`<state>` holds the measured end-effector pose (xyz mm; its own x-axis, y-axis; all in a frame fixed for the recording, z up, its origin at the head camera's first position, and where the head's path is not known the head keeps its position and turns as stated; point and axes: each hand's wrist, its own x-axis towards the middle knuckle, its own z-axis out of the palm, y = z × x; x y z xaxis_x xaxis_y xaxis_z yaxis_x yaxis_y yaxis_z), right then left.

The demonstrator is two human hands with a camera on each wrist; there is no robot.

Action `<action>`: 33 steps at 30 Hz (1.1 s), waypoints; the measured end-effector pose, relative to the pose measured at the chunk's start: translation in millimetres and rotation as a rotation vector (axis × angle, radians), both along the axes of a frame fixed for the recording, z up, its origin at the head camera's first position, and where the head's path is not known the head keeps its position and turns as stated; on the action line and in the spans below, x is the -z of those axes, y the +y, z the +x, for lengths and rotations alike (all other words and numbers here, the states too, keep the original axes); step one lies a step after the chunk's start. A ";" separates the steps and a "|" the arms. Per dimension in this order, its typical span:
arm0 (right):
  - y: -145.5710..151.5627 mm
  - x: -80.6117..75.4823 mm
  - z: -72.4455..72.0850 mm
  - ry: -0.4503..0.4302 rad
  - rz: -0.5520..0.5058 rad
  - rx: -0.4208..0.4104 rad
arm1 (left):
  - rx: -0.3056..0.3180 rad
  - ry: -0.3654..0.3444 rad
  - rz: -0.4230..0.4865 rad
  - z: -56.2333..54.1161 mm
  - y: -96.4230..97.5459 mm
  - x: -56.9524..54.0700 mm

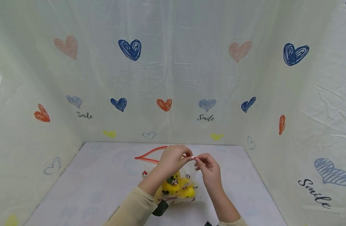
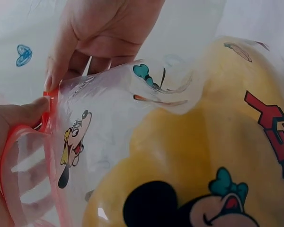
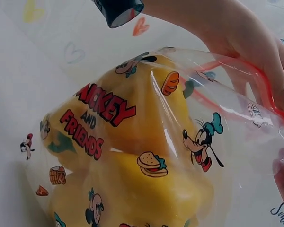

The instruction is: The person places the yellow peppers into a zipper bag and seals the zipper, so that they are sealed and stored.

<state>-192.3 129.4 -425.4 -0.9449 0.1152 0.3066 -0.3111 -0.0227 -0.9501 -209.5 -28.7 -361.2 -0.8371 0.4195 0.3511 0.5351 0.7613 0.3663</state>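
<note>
A clear zip bag (image 3: 241,156) with cartoon prints and a red top edge stands on the table. Inside it are several lobed yellow bell peppers (image 1: 187,190), one with a green stem showing. My left hand (image 1: 173,159) reaches over the bag and pinches the red zip strip (image 2: 48,111) near its right end. At that same end, my right hand (image 1: 211,172) pinches the bag's top corner between thumb and fingers. Both sets of fingertips are close together. In the left wrist view the red handle loop (image 2: 12,165) passes over the left hand.
A white table (image 1: 105,182) lies under the bag. Behind and beside it hangs a pale curtain (image 1: 173,72) printed with hearts and the word Smile. A black device (image 1: 160,208) is worn on the left wrist.
</note>
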 end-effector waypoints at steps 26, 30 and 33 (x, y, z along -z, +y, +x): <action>-1.2 -5.3 8.3 0.075 0.023 -0.026 | 0.029 0.097 -0.071 6.2 -8.1 -1.7; -0.2 -3.6 9.0 0.077 0.025 -0.025 | 0.052 0.121 -0.061 6.6 -13.4 -0.1; -0.3 -3.1 9.0 0.070 0.026 -0.021 | 0.050 0.127 -0.070 7.4 -17.9 0.4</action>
